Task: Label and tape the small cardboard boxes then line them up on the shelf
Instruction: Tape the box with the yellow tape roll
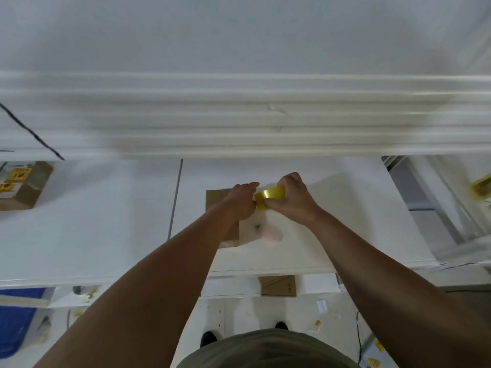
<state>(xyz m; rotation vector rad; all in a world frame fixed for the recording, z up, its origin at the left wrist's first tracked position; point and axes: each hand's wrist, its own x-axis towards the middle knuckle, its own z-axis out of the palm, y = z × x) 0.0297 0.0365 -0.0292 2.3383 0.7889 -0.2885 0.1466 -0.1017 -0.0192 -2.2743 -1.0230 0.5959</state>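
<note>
Yellow tape roll (271,194) gripped in curled fingers of right hand (292,204), above white table (106,221). Left hand (240,204) pinches roll's loose end, over small cardboard box (214,199) lying on table. Labelled box (24,187) far left, well apart.

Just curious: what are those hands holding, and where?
The right hand grips a yellow tape roll round its rim; the left hand pinches its loose end.

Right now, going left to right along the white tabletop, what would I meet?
First the labelled cardboard box → dark table seam → plain cardboard box → left hand → yellow tape roll → right hand.
</note>
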